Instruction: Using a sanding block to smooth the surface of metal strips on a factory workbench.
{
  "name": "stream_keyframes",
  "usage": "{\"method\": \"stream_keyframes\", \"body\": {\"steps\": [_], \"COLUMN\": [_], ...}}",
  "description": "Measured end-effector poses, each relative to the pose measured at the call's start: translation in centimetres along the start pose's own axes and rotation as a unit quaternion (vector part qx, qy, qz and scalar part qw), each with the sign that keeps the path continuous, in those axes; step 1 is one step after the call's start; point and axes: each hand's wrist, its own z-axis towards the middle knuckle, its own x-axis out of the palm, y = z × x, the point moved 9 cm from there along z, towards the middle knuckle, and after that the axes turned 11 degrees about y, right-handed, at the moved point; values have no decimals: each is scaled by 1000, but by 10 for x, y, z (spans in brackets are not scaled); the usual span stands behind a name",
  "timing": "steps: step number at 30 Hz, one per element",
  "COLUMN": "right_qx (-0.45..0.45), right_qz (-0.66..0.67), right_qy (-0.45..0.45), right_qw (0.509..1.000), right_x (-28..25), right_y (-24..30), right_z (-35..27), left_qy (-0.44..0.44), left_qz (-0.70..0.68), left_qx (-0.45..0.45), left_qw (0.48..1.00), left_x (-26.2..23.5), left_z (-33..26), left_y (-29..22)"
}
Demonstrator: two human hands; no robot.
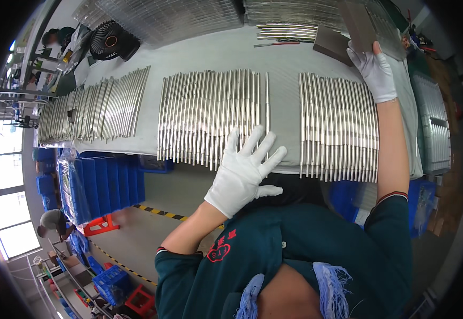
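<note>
My left hand [244, 175], in a white glove, has its fingers spread over the lower ends of the middle row of slim silver metal rods [205, 114]. One single rod [267, 101] lies slightly apart on that row's right side. My right hand [377, 74], also gloved, is raised at the far right and grips the lower end of a grey-brown rectangular block [360, 24] between thumb and fingers. Beside it, a second grey-brown block [332, 44] rests on the table. Below that hand, another row of silver rods [337, 127] lies side by side, next to my right forearm.
More rods [98, 106] lie at the table's left. A black fan [113, 41] stands at the back left, near stacked clear plastic trays [167, 18]. A small bundle of rods [287, 32] lies at the back. Blue crates [109, 183] sit below the front edge; a person [56, 220] bends farther off.
</note>
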Motion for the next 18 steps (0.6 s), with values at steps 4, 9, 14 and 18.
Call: {"method": "stream_keyframes", "body": {"steps": [4, 9, 14, 18], "right_qx": [-1, -11, -15, -14], "right_qz": [9, 13, -13, -34], "right_qy": [-4, -10, -28, -55], "right_qw": [1000, 1000, 999, 998], "right_x": [3, 0, 1, 6], "right_y": [0, 2, 0, -2], "right_z": [0, 0, 0, 0], "left_qy": [-10, -27, -23, -47], "left_qz": [-58, -57, -14, -20], "left_qx": [88, 91, 31, 39], "left_qw": [994, 994, 999, 998], "left_x": [6, -6, 0, -4], "left_z": [18, 14, 1, 15], "left_y": [-30, -26, -6, -16]}}
